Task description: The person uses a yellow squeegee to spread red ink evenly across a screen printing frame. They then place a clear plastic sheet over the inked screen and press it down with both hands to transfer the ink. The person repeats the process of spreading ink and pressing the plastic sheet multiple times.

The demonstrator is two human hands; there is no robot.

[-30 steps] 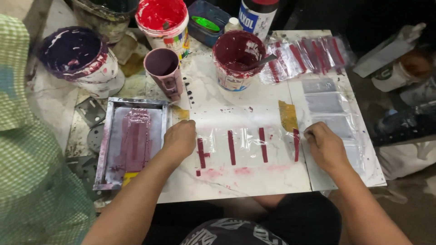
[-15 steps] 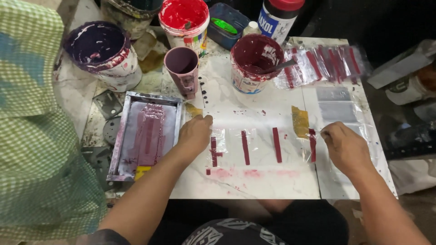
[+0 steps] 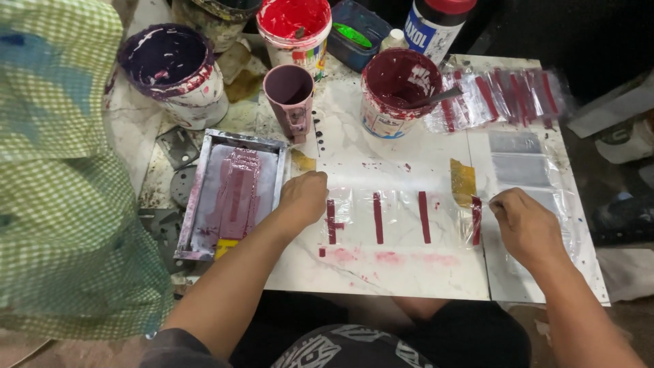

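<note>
Down on the white slab (image 3: 409, 272), both hands flat-ish and well apart, one at each end of a clear film (image 3: 398, 215). Left hand (image 3: 303, 199) knuckles up, fingers curled onto the film's left edge, pressing there rather than gripping. Right hand (image 3: 528, 228) at the film's right edge, fingertips bunched at the border beside the last stripe; whether pinching the film or only pressing cannot be told. Across the film, four dark red stripes (image 3: 377, 218), upright and parallel, the leftmost with a small cross-smear. Below them, faint pink smudges on the slab. Yellowish tape (image 3: 463, 182) at the film's upper right, another scrap at the upper left just above the left hand.

Just left of the left hand, a metal-framed screen (image 3: 235, 194) lying flat, smeared purple-red, a yellow handle end at its lower edge. Behind it, a mauve cup (image 3: 289, 95) standing upright. Further back, a tub of maroon ink (image 3: 402, 88) with a tool leaning in it, a tub of bright red ink (image 3: 294, 27), and a dark purple tub (image 3: 174, 71). Right of the maroon tub, a pile of printed films (image 3: 504, 99) with red stripes; below that, blank films (image 3: 521, 163). At far left, green checked cloth (image 3: 61, 191).
</note>
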